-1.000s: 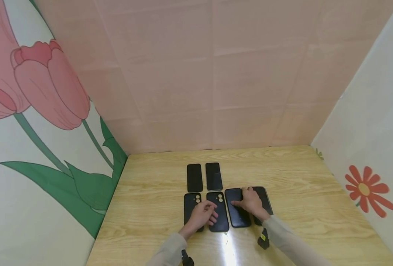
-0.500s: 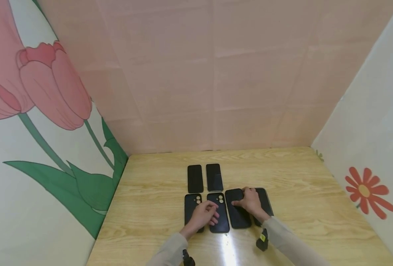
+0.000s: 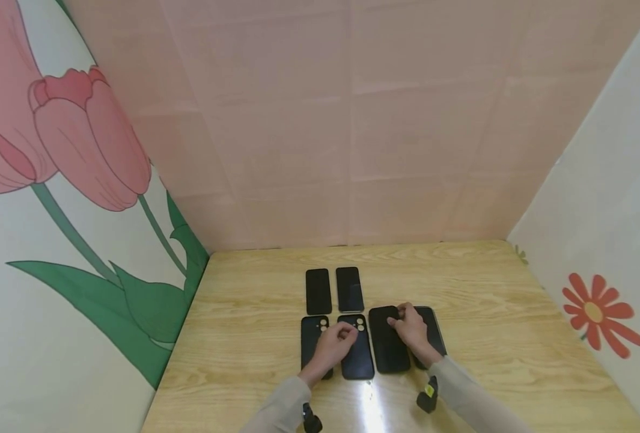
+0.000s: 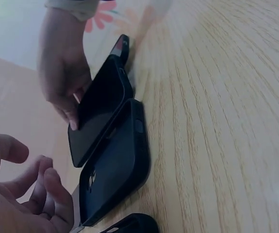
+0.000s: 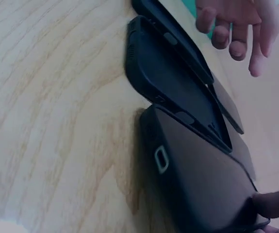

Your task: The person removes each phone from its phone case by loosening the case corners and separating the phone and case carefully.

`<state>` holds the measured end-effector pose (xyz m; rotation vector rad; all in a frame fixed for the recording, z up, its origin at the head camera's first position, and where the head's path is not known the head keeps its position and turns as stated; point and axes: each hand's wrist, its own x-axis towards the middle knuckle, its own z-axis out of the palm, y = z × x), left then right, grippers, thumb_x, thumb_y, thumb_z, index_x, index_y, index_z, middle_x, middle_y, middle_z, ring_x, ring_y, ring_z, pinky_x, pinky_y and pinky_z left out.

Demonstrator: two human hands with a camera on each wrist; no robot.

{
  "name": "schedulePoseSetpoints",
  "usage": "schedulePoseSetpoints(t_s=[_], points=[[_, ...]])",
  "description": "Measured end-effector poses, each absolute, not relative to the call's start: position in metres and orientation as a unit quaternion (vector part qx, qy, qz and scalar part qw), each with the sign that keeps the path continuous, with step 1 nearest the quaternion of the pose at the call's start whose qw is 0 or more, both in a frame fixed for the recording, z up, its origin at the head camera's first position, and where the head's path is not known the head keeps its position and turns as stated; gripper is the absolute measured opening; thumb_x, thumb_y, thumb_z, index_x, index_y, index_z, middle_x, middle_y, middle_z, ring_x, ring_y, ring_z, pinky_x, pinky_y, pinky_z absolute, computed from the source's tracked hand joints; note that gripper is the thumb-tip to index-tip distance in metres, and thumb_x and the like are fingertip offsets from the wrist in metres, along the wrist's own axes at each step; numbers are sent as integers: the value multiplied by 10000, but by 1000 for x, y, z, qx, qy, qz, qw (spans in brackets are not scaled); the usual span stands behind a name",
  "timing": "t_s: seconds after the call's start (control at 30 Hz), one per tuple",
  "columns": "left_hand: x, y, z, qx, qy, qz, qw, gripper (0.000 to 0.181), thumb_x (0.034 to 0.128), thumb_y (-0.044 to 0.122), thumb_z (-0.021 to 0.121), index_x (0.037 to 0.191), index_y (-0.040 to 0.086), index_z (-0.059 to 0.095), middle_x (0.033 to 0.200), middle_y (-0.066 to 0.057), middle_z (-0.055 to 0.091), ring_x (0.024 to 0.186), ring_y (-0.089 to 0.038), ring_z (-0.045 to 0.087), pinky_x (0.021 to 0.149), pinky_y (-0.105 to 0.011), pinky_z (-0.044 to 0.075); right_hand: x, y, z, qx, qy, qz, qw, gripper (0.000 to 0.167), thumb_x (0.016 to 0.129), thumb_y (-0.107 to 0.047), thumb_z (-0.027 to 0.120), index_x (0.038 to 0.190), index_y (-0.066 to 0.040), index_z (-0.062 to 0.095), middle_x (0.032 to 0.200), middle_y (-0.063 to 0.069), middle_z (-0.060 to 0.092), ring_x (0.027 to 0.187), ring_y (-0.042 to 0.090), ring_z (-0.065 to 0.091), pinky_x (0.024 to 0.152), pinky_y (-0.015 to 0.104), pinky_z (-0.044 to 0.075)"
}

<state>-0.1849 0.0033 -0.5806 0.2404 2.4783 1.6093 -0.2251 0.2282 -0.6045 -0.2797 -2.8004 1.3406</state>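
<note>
My right hand (image 3: 413, 331) pinches a black phone in its case (image 3: 389, 346) by the upper right edge. Thumb on the screen side, it holds the phone slightly tilted off the table. Beside it, an empty black phone case (image 3: 359, 355) lies with its camera holes at the far end and its inside up. Above that case hovers my left hand (image 3: 335, 346), fingers loosely curled around nothing. A second empty case (image 3: 310, 337) is partly hidden under the left forearm. Close to my right hand lies another cased phone (image 3: 433, 328), partly covered by the hand.
Two bare black phones (image 3: 318, 291) lie side by side behind the cases on the wooden table (image 3: 233, 331). A pink sheet (image 3: 298, 150) rises at the back, with patterned walls to the left and right.
My right hand has shifted slightly right, its thumb sliding toward the phone's edge, and the cased phone now tilts. My left hand has moved a little away from me, its fingers drawn closer together.
</note>
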Motion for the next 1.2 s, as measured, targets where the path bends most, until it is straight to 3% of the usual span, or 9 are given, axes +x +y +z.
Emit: schedulePoseSetpoints(t_s=[0.33, 0.67, 0.77, 0.93, 1.0, 1.2], points=[[-183, 4, -584, 74, 830, 546, 88, 167, 975, 263, 630, 909, 109, 623, 783, 48, 548, 682, -98, 497, 583, -277, 423, -225, 234, -598, -140, -865, 480, 46, 328, 952, -136, 601, 1246, 4, 568, 1128, 239, 656, 1004, 382, 609, 914, 560, 362], [-185, 7, -586, 76, 811, 574, 84, 141, 969, 205, 635, 990, 81, 573, 868, 18, 595, 766, -97, 556, 667, -288, 485, -218, 222, -570, -127, -829, 545, 16, 349, 973, -147, 607, 1291, -19, 542, 1197, 243, 629, 1046, 372, 591, 951, 528, 332], [-184, 9, -587, 72, 795, 595, 92, 193, 972, 197, 636, 1044, 39, 552, 882, -8, 605, 761, -160, 616, 644, -301, 518, -215, 215, -561, -121, -818, 562, 13, 344, 970, -125, 611, 1286, -8, 541, 1185, 254, 625, 1018, 358, 598, 889, 459, 398], [-178, 11, -573, 66, 760, 638, 107, 269, 1002, 156, 594, 1137, -59, 504, 908, -93, 622, 778, -355, 672, 660, -454, 571, -212, 202, -550, -111, -786, 608, 4, 326, 959, -84, 623, 1263, 3, 542, 1139, 240, 615, 890, 259, 605, 683, 322, 480], [-174, 12, -562, 68, 751, 646, 115, 278, 1013, 155, 577, 1152, -73, 501, 923, -114, 626, 764, -344, 665, 673, -473, 572, -212, 199, -547, -107, -777, 621, 1, 322, 959, -69, 621, 1260, 6, 536, 1128, 237, 608, 854, 225, 599, 656, 311, 485], [-168, 11, -541, 73, 759, 635, 121, 317, 1036, 235, 542, 1174, -50, 529, 941, -129, 671, 730, -224, 656, 616, -378, 568, -211, 190, -543, -98, -753, 651, -2, 310, 960, -26, 605, 1252, 31, 520, 1096, 237, 604, 782, 176, 604, 627, 299, 508]])
